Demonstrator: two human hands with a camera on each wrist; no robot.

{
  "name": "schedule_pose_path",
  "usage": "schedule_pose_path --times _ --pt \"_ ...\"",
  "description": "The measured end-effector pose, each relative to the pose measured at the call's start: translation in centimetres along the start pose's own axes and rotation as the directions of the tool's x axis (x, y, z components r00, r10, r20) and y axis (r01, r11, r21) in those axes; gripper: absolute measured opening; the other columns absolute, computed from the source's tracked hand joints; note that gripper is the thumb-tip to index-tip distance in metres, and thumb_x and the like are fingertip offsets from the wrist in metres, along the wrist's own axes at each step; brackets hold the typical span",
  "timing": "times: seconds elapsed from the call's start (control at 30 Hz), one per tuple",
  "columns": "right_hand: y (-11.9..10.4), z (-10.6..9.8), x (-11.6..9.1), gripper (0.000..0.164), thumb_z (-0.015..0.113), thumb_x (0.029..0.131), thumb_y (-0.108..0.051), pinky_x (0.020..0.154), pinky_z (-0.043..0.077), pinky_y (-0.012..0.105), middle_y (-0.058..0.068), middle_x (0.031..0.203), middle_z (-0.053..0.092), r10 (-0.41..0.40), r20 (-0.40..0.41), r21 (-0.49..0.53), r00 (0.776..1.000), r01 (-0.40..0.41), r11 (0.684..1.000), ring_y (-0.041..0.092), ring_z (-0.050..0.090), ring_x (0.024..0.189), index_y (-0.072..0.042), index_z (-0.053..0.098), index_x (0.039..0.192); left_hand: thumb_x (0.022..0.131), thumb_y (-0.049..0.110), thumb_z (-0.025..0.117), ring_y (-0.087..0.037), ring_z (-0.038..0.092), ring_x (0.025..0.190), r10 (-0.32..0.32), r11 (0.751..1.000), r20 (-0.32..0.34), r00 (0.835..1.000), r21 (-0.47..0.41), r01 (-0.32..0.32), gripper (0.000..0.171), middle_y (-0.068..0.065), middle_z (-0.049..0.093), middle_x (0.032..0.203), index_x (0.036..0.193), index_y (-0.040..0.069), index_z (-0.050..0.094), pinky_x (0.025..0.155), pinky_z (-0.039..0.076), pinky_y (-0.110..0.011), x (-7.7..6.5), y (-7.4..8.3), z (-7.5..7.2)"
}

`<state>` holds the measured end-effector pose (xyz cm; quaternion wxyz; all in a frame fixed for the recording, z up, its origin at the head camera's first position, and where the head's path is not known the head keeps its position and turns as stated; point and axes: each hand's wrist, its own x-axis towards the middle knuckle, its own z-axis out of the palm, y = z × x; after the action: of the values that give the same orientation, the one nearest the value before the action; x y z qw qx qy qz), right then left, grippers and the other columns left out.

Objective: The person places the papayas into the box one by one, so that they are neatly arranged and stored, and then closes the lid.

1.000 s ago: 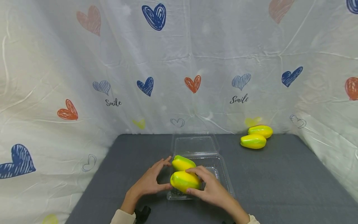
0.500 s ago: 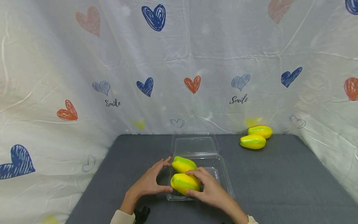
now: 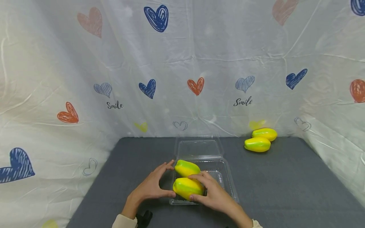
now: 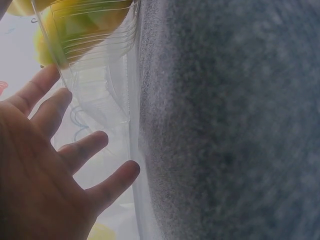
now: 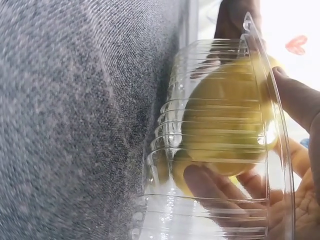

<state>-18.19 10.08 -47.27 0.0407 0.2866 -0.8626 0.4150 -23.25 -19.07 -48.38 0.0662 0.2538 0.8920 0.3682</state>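
A clear plastic clamshell box lies with its lid folded back toward the curtain. Two yellow-green papayas sit in its left half. My right hand grips the nearer papaya from its right end, thumb in front and fingers behind; in the right wrist view those fingers show through the ribbed wall, inside the box. The farther papaya lies just behind it. At the box's left side is my left hand, fingers spread and straight; in the left wrist view its fingertips are right at the rim.
Two more papayas lie together at the back right of the grey cloth-covered table. A white curtain printed with hearts hangs behind and on both sides. A black object lies beside the left wrist.
The nearer papaya has gone down slightly toward the near side of the box with my right hand still around it. My left hand has stayed nearly in place.
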Motion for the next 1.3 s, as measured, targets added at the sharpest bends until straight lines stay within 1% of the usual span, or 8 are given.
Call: schedule_pose_path --times 0.13,0.37,0.63,0.8,0.9,1.1,1.17,1.3 --pt "0.0 0.0 0.1 0.056 0.08 0.087 -0.044 0.08 0.049 0.026 -0.002 0.117 0.057 0.003 0.014 0.001 1.0 -0.003 1.0 0.009 0.054 0.096 -0.026 0.063 0.137 0.075 0.055 0.086 -0.036 0.016 0.159 0.002 1.0 -0.003 1.0 -0.003 -0.002 0.074 0.021 0.023 0.167 0.137 0.046 0.047 0.111 0.026 -0.079 -0.1 -0.1 0.0" --pt "-0.1 0.1 0.1 0.058 0.08 0.087 -0.043 0.082 0.048 0.026 -0.007 0.118 0.055 0.026 0.031 0.005 0.999 -0.026 1.0 0.008 0.053 0.097 -0.025 0.062 0.139 0.075 0.055 0.086 -0.036 0.016 0.159 0.002 1.0 -0.004 1.0 -0.003 -0.002 0.074 0.022 0.023 0.167 0.136 0.047 0.046 0.112 0.026 -0.079 -0.2 -0.1 0.0" --pt "-0.1 0.1 0.1 0.058 0.08 0.087 -0.042 0.08 0.047 0.025 -0.009 0.114 0.054 0.023 0.001 -0.002 1.0 -0.023 1.0 0.007 0.052 0.094 -0.022 0.062 0.139 0.075 0.056 0.086 -0.037 0.015 0.159 0.003 1.0 0.0 1.0 -0.003 -0.003 0.074 0.02 0.023 0.168 0.138 0.047 0.047 0.112 0.025 -0.079 -0.1 0.0 -0.1" --pt "-0.1 -0.2 0.1 0.057 0.079 0.088 -0.043 0.081 0.051 0.026 -0.008 0.114 0.055 0.031 -0.012 0.026 0.999 -0.031 0.999 0.007 0.054 0.095 -0.023 0.062 0.139 0.075 0.056 0.086 -0.037 0.015 0.159 0.002 1.0 0.0 1.0 -0.002 -0.002 0.075 0.018 0.023 0.168 0.138 0.047 0.047 0.112 0.025 -0.08 -0.1 0.0 0.0" --pt "0.0 -0.6 0.1 0.057 0.079 0.088 -0.04 0.081 0.054 0.026 -0.004 0.116 0.057 0.028 -0.02 0.06 0.999 -0.027 0.998 0.011 0.058 0.099 -0.022 0.062 0.139 0.074 0.057 0.086 -0.037 0.016 0.159 -0.006 1.0 -0.001 1.0 0.001 0.006 0.075 0.018 0.023 0.168 0.138 0.047 0.047 0.112 0.025 -0.079 -0.2 0.0 0.0" --pt "0.4 -1.5 0.3 0.056 0.078 0.09 -0.037 0.079 0.058 0.031 0.006 0.121 0.062 -0.012 -0.076 0.082 0.997 0.018 0.996 0.028 0.061 0.104 -0.017 0.062 0.139 0.075 0.056 0.086 -0.037 0.015 0.159 -0.015 1.0 0.002 1.0 -0.004 0.015 0.075 0.018 0.023 0.168 0.139 0.047 0.047 0.112 0.025 -0.079 -0.2 0.1 0.0" --pt "0.5 -1.9 0.3 0.055 0.077 0.091 -0.036 0.079 0.059 0.032 0.008 0.122 0.062 -0.024 -0.099 0.07 0.995 0.031 0.997 0.03 0.061 0.104 -0.015 0.062 0.139 0.075 0.056 0.086 -0.036 0.014 0.159 -0.016 1.0 0.005 1.0 -0.008 0.016 0.076 0.017 0.022 0.168 0.139 0.048 0.047 0.112 0.024 -0.079 -0.1 0.0 0.0" --pt "0.9 -2.7 0.4 0.054 0.077 0.092 -0.036 0.081 0.059 0.035 0.007 0.122 0.063 -0.006 -0.129 0.046 0.992 0.012 0.999 0.029 0.061 0.104 -0.015 0.062 0.139 0.075 0.055 0.086 -0.036 0.014 0.159 -0.013 1.0 0.008 1.0 -0.008 0.013 0.076 0.015 0.022 0.169 0.139 0.048 0.046 0.112 0.025 -0.08 -0.1 0.0 -0.1"
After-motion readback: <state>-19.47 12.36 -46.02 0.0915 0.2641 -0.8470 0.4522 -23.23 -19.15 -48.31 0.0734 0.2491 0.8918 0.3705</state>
